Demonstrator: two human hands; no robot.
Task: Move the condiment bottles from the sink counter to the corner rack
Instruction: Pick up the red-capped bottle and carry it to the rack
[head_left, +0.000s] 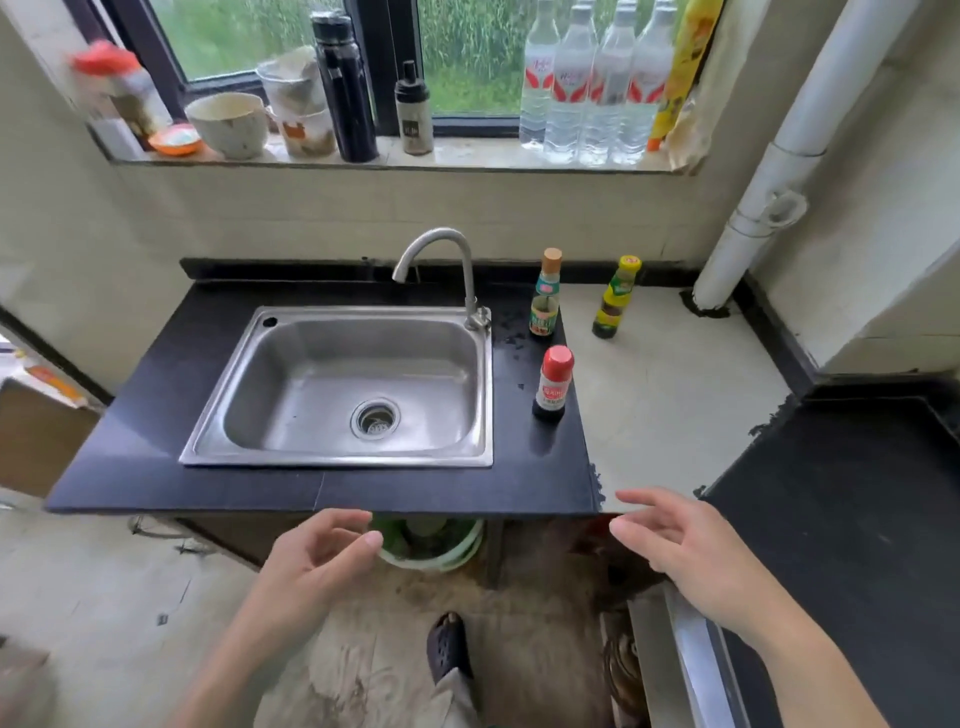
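Observation:
Three condiment bottles stand upright on the counter right of the sink (218, 395). A dark bottle with a red cap (554, 383) is nearest. Behind it stands a bottle with a tan cap and green label (546, 295). Further right is a yellow-capped bottle with a green and yellow label (615, 297). My left hand (317, 558) hovers below the counter's front edge, fingers apart, holding nothing. My right hand (691, 545) is at the front edge further right, also spread and holding nothing. No corner rack is in view.
A curved tap (441, 260) rises behind the basin. The windowsill carries mugs (228, 124), a black flask (345, 88), a small spray bottle (413, 111) and several clear water bottles (597, 83). A white pipe (769, 171) runs down at right. A green basin (436, 545) sits under the counter.

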